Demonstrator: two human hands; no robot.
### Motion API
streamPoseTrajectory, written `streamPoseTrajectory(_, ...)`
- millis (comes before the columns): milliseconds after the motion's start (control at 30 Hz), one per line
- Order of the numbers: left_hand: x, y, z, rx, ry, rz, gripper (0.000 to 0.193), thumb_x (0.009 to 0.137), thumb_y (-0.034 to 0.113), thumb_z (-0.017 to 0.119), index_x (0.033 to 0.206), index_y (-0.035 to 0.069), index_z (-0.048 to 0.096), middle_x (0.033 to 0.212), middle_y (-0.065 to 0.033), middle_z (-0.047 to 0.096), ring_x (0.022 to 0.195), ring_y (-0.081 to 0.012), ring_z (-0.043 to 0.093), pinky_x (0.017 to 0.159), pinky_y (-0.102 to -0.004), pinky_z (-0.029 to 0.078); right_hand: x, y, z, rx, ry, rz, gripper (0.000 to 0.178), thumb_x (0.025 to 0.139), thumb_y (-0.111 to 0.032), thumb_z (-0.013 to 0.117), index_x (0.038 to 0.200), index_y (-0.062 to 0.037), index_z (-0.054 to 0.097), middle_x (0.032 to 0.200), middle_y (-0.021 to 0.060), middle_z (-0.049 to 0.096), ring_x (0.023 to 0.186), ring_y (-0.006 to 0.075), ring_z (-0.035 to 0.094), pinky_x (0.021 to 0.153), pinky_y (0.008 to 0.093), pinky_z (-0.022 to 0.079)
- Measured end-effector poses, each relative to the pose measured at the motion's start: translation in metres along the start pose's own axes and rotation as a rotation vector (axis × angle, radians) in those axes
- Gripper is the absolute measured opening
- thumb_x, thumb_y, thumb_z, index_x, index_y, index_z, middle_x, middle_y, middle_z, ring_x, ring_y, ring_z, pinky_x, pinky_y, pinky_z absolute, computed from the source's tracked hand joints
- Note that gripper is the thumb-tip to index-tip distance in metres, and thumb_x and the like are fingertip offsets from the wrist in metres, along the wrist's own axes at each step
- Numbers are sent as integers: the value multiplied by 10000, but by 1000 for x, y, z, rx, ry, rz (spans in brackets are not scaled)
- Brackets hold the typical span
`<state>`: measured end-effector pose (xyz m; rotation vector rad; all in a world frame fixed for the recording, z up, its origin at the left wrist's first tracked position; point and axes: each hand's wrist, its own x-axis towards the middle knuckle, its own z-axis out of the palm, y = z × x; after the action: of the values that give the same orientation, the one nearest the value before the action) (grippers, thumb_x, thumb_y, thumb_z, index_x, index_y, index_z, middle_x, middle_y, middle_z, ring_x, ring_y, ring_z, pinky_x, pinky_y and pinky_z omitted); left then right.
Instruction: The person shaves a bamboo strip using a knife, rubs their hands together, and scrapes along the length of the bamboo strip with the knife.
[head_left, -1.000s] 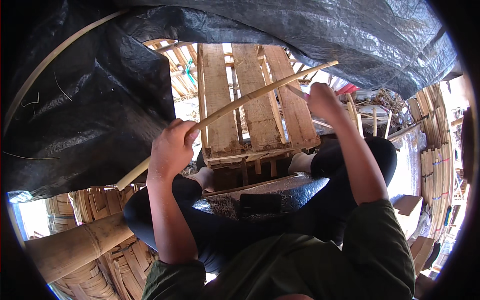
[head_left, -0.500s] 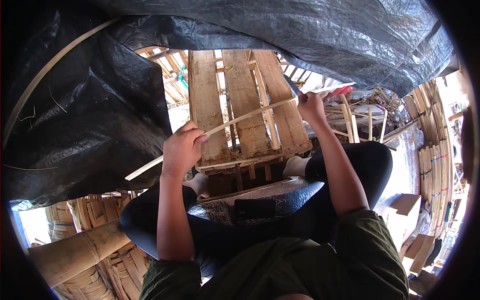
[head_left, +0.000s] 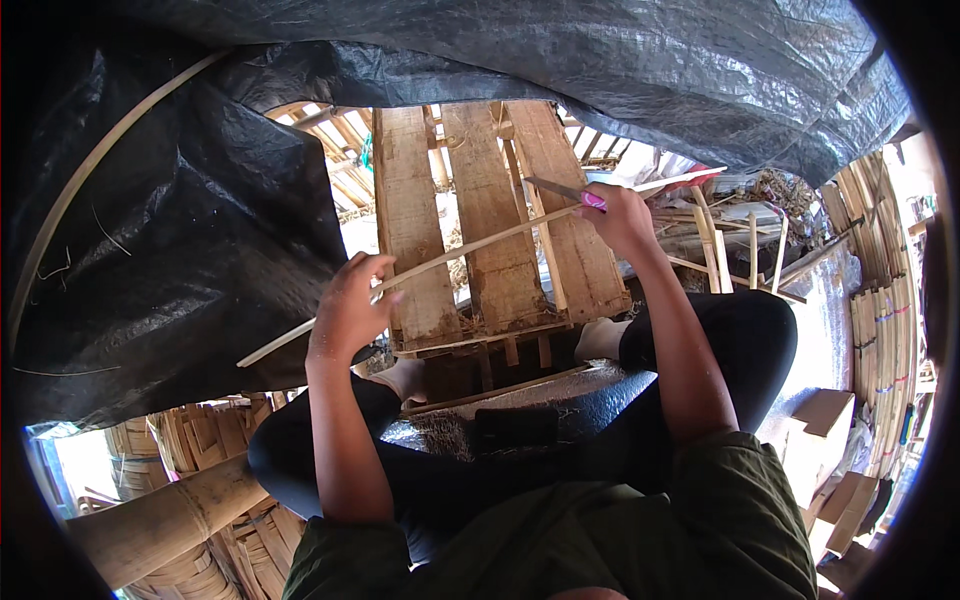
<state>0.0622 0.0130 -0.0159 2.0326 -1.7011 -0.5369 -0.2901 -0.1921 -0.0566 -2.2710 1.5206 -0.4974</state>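
Note:
A long, thin bamboo strip (head_left: pixel 470 246) slants across in front of me, its lower end at the left and its far end up at the right. My right hand (head_left: pixel 622 220) is closed round a knife (head_left: pixel 558 188) with a pink-marked handle; the blade points left, just above the strip. The strip also runs through or against this hand. My left hand (head_left: pixel 345 312) has its thumb and fingers apart, with the strip passing loosely between them. Beneath both hands stands a low bench of wooden planks (head_left: pixel 408 215).
Black plastic sheeting (head_left: pixel 160 230) hangs at the left and overhead. Thin upright sticks (head_left: pixel 752 250) and bundled bamboo slats (head_left: pixel 868 330) are at the right. A thick bamboo pole (head_left: pixel 165 525) lies lower left. My feet (head_left: pixel 602 340) rest by the bench's near end.
My left hand has loosened its grip on the strip and shifted slightly left and down. My right hand has turned, so the knife blade now points left over the bench.

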Motion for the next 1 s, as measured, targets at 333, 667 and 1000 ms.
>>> streamPoseTrajectory(333, 3, 22, 31, 30, 26, 95, 195, 877, 113, 777, 1064, 60, 789, 986, -121, 712, 898, -333, 709, 804, -402, 558, 37, -57, 23, 226, -20, -61, 178, 956, -133, 635, 1056, -4, 705, 842, 261, 696, 741, 385, 697, 678, 454, 517)
streamPoseTrajectory(667, -2, 23, 28, 10, -7, 36, 201, 898, 195, 767, 1073, 97, 785, 1031, -104, 684, 964, -326, 691, 847, -445, 550, 90, -124, 55, 77, -24, -59, 196, 956, -166, 622, 984, -7, 734, 808, 243, 709, 740, 328, 723, 675, 447, 557)
streamPoseTrajectory(1000, 5, 25, 41, -82, 83, 106, 212, 882, 135, 776, 1084, 72, 778, 965, -123, 674, 891, -331, 689, 784, -425, 536, -28, -90, -29, 60, 79, -21, 191, 990, -146, 568, 1040, -10, 692, 861, 271, 708, 830, 474, 694, 745, 539, 529)
